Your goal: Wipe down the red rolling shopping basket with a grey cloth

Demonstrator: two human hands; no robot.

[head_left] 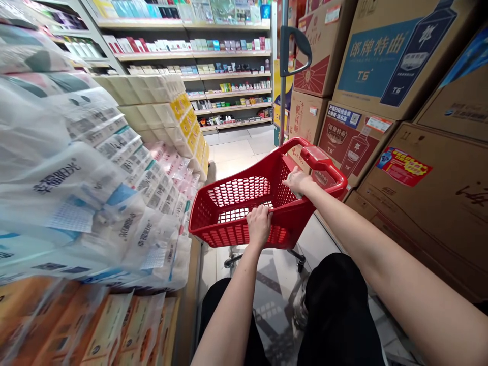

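A red plastic shopping cart (229, 234) with perforated walls stands at an angle before me, and its basket holds nothing that I can see. My left hand (259, 223) is closed over the near rim of the basket, fingers curled inward. My right hand (296, 181) reaches over the same rim close to the cart's handle end (322, 158). Its fingers are bent together around something small and pale, too unclear to name. Dark wheels (229, 262) show under the basket.
Plastic-wrapped paper packs (87, 188) are stacked on the left, above orange packs (95, 325). Cardboard cartons (373, 56) line the right side. Ahead, shelves (229, 53) carry small boxes and bottles. A grey pole with a loop handle (282, 56) stands beside the cartons.
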